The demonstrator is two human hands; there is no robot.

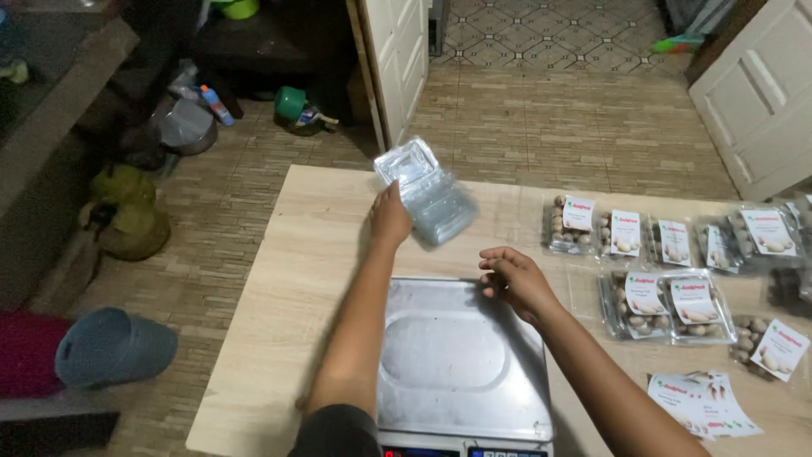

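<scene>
A pale wooden table (pixel 279 279) stands on a tiled floor, a white door (pixel 397 51) ajar beyond its far edge. Our left hand (pixel 389 218) clamps an empty clear clamshell container (pixel 427 193), lid hinged open and blurred, above the table's far edge. Our right hand (pixel 513 279) hovers loosely open, holding nothing, over the far right corner of the steel scale (pixel 457 364) at the near edge. Filled, labelled packs (pixel 626 233) line the right side, loose labels (pixel 698 404) near the corner. We judge the container is heading for the scale pan; setting it down flat seems needed.
</scene>
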